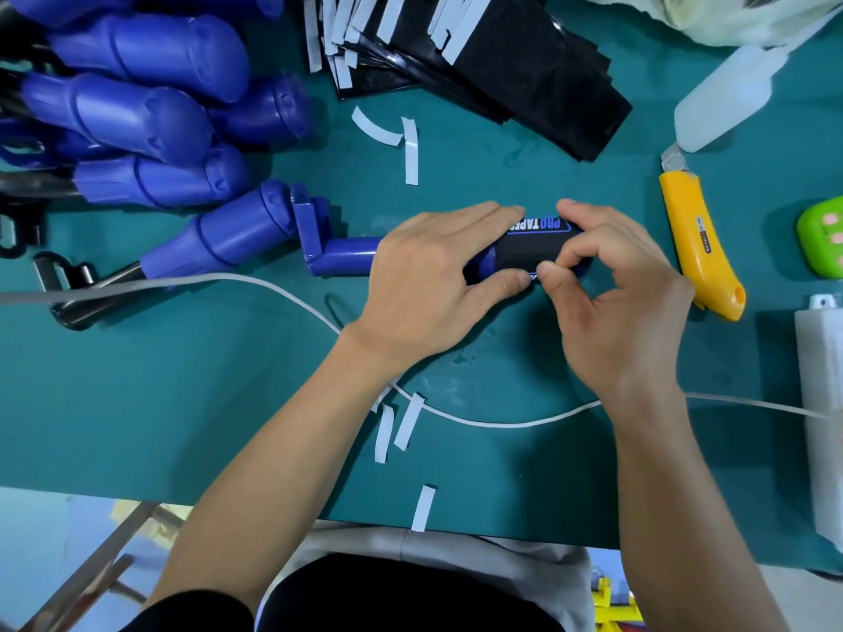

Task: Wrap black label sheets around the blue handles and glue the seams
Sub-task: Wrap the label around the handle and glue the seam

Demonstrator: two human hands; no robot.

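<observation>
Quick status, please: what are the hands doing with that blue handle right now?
Left hand grips the blue handle, steadying it. Right hand pinches the black label at its near edge. White cable runs under the forearms, not blocking.

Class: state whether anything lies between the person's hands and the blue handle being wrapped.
Nothing visible does. The left hand grips the blue handle, and the right hand pinches the black label sheet wrapped on it.

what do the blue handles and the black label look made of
Blue handles: likely moulded plastic; smooth, soft sheen, raised ridges. Black label: thin bendable sheet, maybe printed plastic film or coated paper; it bends smoothly into a curve and looks matte.
</observation>
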